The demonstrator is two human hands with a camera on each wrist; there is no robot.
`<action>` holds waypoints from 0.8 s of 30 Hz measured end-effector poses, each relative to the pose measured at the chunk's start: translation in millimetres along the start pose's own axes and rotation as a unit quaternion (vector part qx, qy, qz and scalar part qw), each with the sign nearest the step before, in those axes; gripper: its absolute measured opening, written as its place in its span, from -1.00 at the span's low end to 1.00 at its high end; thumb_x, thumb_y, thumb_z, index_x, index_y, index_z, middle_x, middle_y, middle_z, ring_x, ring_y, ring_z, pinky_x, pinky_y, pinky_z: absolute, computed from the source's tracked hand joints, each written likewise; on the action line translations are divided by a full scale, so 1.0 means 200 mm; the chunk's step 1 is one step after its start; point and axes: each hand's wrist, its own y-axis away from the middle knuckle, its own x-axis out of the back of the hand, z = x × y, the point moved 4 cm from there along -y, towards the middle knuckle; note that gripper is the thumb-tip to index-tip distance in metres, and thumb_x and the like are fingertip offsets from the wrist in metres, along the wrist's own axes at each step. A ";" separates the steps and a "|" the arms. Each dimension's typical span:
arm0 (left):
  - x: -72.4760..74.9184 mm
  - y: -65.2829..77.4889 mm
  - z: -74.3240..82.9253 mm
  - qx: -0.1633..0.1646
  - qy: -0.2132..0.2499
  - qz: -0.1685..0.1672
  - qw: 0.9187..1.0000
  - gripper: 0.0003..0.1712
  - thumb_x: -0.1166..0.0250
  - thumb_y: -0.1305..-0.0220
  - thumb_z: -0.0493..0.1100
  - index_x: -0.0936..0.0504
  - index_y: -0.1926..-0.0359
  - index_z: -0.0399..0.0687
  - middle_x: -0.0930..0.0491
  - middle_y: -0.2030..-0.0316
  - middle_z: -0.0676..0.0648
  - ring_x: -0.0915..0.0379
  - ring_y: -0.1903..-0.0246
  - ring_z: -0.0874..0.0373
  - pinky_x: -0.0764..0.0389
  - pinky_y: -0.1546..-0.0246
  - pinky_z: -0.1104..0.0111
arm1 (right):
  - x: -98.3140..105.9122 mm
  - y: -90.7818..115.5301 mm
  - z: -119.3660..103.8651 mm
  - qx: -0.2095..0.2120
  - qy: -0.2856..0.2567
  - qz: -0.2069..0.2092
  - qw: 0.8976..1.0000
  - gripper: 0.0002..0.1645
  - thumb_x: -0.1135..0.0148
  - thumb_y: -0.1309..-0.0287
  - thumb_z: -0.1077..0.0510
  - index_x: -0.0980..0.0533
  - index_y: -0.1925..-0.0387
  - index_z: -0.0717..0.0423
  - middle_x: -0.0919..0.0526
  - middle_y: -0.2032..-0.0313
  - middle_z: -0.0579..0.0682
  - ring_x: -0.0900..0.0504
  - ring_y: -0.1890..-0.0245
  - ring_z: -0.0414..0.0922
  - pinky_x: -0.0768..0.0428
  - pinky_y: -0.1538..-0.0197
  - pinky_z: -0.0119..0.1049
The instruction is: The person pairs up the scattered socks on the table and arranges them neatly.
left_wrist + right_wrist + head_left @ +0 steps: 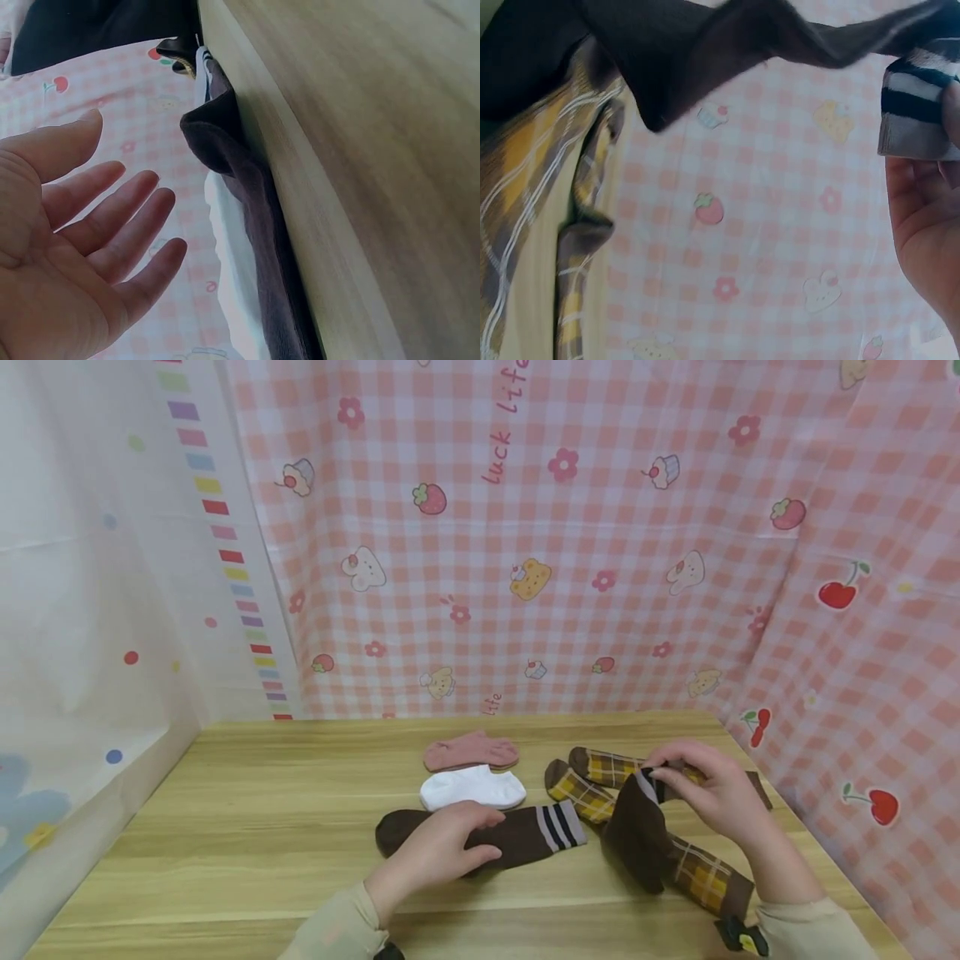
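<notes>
My right hand (708, 785) pinches a dark brown sock (637, 835) by its striped cuff (915, 112), and the rest of the sock hangs down over the table. Another dark brown sock (517, 839) with grey and black stripes at its cuff lies flat across the middle. Just above that sock is my left hand (442, 847), fingers relaxed and apart; in the left wrist view the left hand (90, 240) holds nothing. Beneath and behind the hanging sock lie yellow-brown plaid socks, one (705, 877) nearer me and another (581, 793) farther back.
Behind the flat brown sock sit a white ankle sock (472, 787) and pink ankle socks (471, 752). The wooden table (247, 827) meets a pink checked curtain (525, 635) at the back and right. A white dotted curtain (90, 610) hangs at the left.
</notes>
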 end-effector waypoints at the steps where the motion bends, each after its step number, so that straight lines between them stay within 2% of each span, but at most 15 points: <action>1: 0.00 0.00 0.00 0.001 0.001 0.000 1.000 -0.60 -0.41 -0.23 -0.18 -0.61 -0.06 -0.25 -0.67 0.09 -0.11 -0.57 0.08 0.10 -0.54 -0.03 0.26 | -0.01 -0.01 0.00 0.009 -0.015 0.002 1.000 -0.77 -0.29 -0.12 0.49 -0.61 0.21 0.21 -0.65 0.27 -0.02 -0.51 0.44 -0.26 -0.47 0.42 -0.47; 3: 0.00 0.00 0.00 0.000 0.002 0.000 1.000 -0.60 -0.41 -0.23 -0.19 -0.62 -0.05 -0.26 -0.67 0.09 -0.11 -0.57 0.08 0.09 -0.54 -0.03 0.25 | -0.02 -0.03 -0.01 0.039 -0.048 0.007 0.998 -0.91 -0.25 -0.24 0.35 -0.60 0.21 0.26 -0.65 0.28 0.03 -0.49 0.43 -0.24 -0.44 0.42 -0.47; 6: 0.00 -0.01 -0.01 -0.003 0.002 0.006 1.000 -0.61 -0.41 -0.23 -0.19 -0.62 -0.05 -0.26 -0.67 0.10 -0.11 -0.57 0.09 0.08 -0.55 -0.02 0.24 | -0.03 -0.06 -0.02 0.057 -0.097 0.006 0.994 -0.81 -0.19 -0.32 0.22 -0.58 0.20 0.32 -0.64 0.24 0.08 -0.48 0.39 -0.23 -0.43 0.40 -0.46; 10: 0.00 -0.01 -0.02 -0.003 0.004 0.012 1.000 -0.61 -0.41 -0.23 -0.20 -0.62 -0.05 -0.28 -0.67 0.11 -0.11 -0.58 0.10 0.07 -0.55 -0.02 0.23 | -0.04 -0.10 -0.04 0.068 -0.165 0.002 0.984 -0.80 -0.16 -0.33 0.25 -0.56 0.16 0.36 -0.63 0.20 0.10 -0.47 0.39 -0.18 -0.43 0.42 -0.42; 12: 0.00 0.00 -0.03 -0.002 0.005 0.015 1.000 -0.61 -0.41 -0.23 -0.20 -0.62 -0.04 -0.27 -0.67 0.11 -0.12 -0.58 0.09 0.07 -0.55 -0.02 0.23 | -0.05 -0.11 -0.04 0.066 -0.177 0.002 0.982 -0.83 -0.17 -0.31 0.30 -0.56 0.16 0.37 -0.63 0.20 0.10 -0.46 0.41 -0.16 -0.43 0.44 -0.40; 16: 0.00 0.00 -0.03 0.001 0.007 0.018 1.000 -0.61 -0.41 -0.22 -0.21 -0.62 -0.04 -0.26 -0.67 0.11 -0.13 -0.58 0.09 0.05 -0.55 -0.02 0.22 | -0.07 -0.08 -0.01 0.024 -0.125 0.006 0.992 -0.87 -0.22 -0.23 0.44 -0.57 0.19 0.29 -0.64 0.23 0.04 -0.44 0.46 -0.22 -0.41 0.48 -0.42; 19: 0.00 0.00 -0.04 0.003 0.010 0.018 1.000 -0.62 -0.41 -0.23 -0.21 -0.62 -0.04 -0.27 -0.67 0.11 -0.14 -0.58 0.09 0.04 -0.55 -0.03 0.22 | -0.08 -0.04 0.02 -0.026 -0.057 0.010 0.998 -0.68 -0.26 -0.07 0.59 -0.59 0.22 0.19 -0.63 0.26 -0.01 -0.42 0.50 -0.26 -0.40 0.52 -0.41; 22: 0.00 0.00 -0.04 0.007 0.014 0.018 1.000 -0.61 -0.41 -0.23 -0.22 -0.61 -0.04 -0.28 -0.67 0.11 -0.14 -0.58 0.08 0.04 -0.55 -0.03 0.22 | -0.09 -0.01 0.05 -0.073 0.003 0.008 0.997 -0.56 -0.30 0.05 0.63 -0.60 0.24 0.11 -0.64 0.30 -0.02 -0.40 0.52 -0.26 -0.39 0.53 -0.40; 24: 0.00 -0.01 -0.04 0.012 0.018 0.018 1.000 -0.62 -0.41 -0.23 -0.21 -0.61 -0.04 -0.28 -0.67 0.11 -0.15 -0.58 0.08 0.04 -0.55 -0.02 0.22 | -0.09 0.01 0.06 -0.101 0.033 0.000 0.994 -0.58 -0.33 0.02 0.58 -0.62 0.24 0.05 -0.64 0.32 -0.05 -0.41 0.52 -0.27 -0.40 0.51 -0.42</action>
